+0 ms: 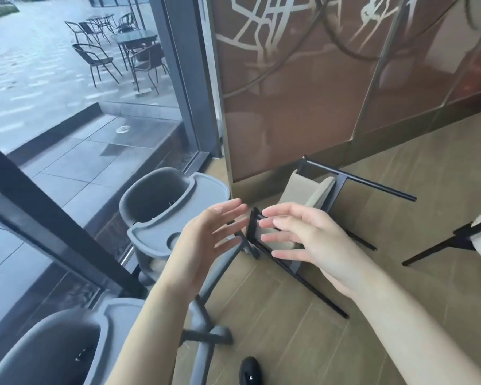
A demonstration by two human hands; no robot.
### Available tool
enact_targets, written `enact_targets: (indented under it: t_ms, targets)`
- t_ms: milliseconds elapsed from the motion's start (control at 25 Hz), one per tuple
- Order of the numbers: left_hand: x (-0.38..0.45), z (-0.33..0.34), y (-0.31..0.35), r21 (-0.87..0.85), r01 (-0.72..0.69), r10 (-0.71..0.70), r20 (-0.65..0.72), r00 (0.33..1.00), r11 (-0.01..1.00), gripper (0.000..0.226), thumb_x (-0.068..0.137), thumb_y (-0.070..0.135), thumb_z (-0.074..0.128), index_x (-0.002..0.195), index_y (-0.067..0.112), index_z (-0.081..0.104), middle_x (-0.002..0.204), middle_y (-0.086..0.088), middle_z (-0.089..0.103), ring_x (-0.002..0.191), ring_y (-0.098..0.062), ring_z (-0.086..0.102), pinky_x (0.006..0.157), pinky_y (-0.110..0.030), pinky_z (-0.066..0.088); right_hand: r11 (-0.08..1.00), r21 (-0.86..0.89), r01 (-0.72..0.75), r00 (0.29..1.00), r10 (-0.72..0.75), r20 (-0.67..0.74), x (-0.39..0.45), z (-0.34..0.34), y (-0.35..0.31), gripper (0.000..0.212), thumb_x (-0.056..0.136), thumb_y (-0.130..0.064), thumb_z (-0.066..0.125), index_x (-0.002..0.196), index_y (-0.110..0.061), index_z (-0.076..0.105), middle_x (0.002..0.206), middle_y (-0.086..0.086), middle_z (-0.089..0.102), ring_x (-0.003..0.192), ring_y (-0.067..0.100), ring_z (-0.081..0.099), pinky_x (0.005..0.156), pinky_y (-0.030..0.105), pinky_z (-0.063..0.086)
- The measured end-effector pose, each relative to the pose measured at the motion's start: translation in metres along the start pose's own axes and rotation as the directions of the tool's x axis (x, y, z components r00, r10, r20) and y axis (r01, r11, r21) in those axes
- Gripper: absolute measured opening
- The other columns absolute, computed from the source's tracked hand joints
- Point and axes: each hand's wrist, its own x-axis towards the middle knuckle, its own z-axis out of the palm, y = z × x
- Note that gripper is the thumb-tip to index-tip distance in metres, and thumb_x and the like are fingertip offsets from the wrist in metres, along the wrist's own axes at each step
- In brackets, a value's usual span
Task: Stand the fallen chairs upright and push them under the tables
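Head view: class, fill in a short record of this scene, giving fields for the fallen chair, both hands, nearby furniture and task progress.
fallen chair: beige chair with black legs, lying on its side on the wooden floor by the brown wall panel
left hand: open, fingers spread, holding nothing
right hand: open, held above the chair, no grip visible
nearby furniture: two grey high chairs beside the window
task progress: chair not yet upright
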Motion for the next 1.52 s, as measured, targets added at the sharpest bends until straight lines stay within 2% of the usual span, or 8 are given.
enact_targets:
  t_ms: [200,400,640,760,960,1200,1440,1520]
  targets:
    - [0.134,0.0,0.024,0.014,0.026,-0.027,0.031,0.999,1.0,0.035,0.1,0.034,0.045,0.12,0.022,0.071,0.123,0.003,0.075,0.113,-0.016,0.072,0.096,-0.039,0.049,1.0,0.005,0.018,0.991,-0.017,-0.131,0.097,-0.041,-0.022,0.02,0.101,-0.021,0.053,0.108,-0.023,0.071,0.105,-0.007,0.076,0.098,0.011,0.073,0.086,0.034,0.06]
    - [0.242,0.011,0.026,0.025,0.052,-0.054,0.091,0.994,0.998,0.03,0.088,0.038,0.052,0.094,0.032,0.081,0.118,0.001,0.077,0.109,-0.019,0.073,0.095,-0.04,0.05,0.998,0.055,-0.018,0.961,0.033,-0.275,0.179,-0.093,-0.017,0.02,0.1,-0.018,0.054,0.107,-0.02,0.072,0.105,-0.003,0.077,0.097,0.013,0.074,0.085,0.036,0.06]
    - [0.37,0.016,0.008,0.028,0.138,-0.139,0.064,0.988,0.99,0.028,0.089,0.037,0.053,0.092,0.03,0.08,0.116,-0.001,0.077,0.108,-0.021,0.074,0.099,-0.043,0.051,0.994,0.058,-0.09,0.966,0.101,-0.238,0.311,-0.139,-0.001,0.02,0.101,-0.019,0.053,0.106,-0.02,0.072,0.105,-0.004,0.077,0.098,0.014,0.074,0.084,0.035,0.059]
    - [0.445,0.019,0.013,0.007,0.178,-0.178,-0.026,0.984,0.984,0.026,0.086,0.037,0.055,0.093,0.027,0.078,0.113,-0.002,0.078,0.105,-0.022,0.075,0.102,-0.045,0.052,0.984,0.062,-0.165,0.965,0.174,-0.195,0.391,-0.163,-0.002,0.02,0.101,-0.018,0.053,0.105,-0.02,0.073,0.104,-0.003,0.077,0.097,0.015,0.074,0.084,0.035,0.059]
    - [0.539,0.012,0.008,0.04,0.185,-0.18,-0.104,0.978,0.982,0.022,0.08,0.042,0.06,0.086,0.033,0.079,0.113,-0.001,0.078,0.103,-0.019,0.075,0.1,-0.044,0.052,0.949,0.029,-0.315,0.945,0.316,-0.079,0.511,-0.191,0.018,0.019,0.101,-0.02,0.053,0.105,-0.018,0.072,0.103,-0.002,0.077,0.095,0.014,0.075,0.086,0.034,0.06]
    - [0.62,-0.01,-0.036,0.009,0.27,-0.266,-0.132,0.955,0.963,0.028,0.07,0.05,0.062,0.085,0.035,0.08,0.114,-0.001,0.078,0.106,-0.021,0.074,0.094,-0.041,0.052,0.814,0.149,-0.561,0.812,0.576,-0.089,0.58,-0.208,0.108,0.02,0.101,-0.021,0.054,0.105,-0.014,0.072,0.104,0.005,0.078,0.097,0.022,0.075,0.086,0.037,0.059]
    - [0.694,-0.056,-0.144,0.005,0.451,-0.446,-0.15,0.883,0.892,0.025,0.084,0.038,0.055,0.086,0.03,0.079,0.113,-0.002,0.078,0.105,-0.021,0.075,0.104,-0.046,0.05,0.586,0.156,-0.795,0.573,0.81,-0.125,0.635,-0.185,0.258,0.021,0.097,-0.027,0.057,0.105,-0.015,0.072,0.093,0.001,0.079,0.086,0.015,0.075,0.074,0.028,0.057]
    - [0.711,-0.069,-0.175,0.034,0.492,-0.484,-0.138,0.864,0.87,0.028,0.085,0.037,0.053,0.083,0.032,0.08,0.111,-0.001,0.079,0.102,-0.019,0.076,0.103,-0.045,0.05,0.554,0.109,-0.826,0.541,0.832,-0.126,0.659,-0.166,0.3,0.027,0.097,-0.031,0.055,0.108,-0.012,0.071,0.098,0.008,0.076,0.093,0.02,0.073,0.085,0.036,0.057]
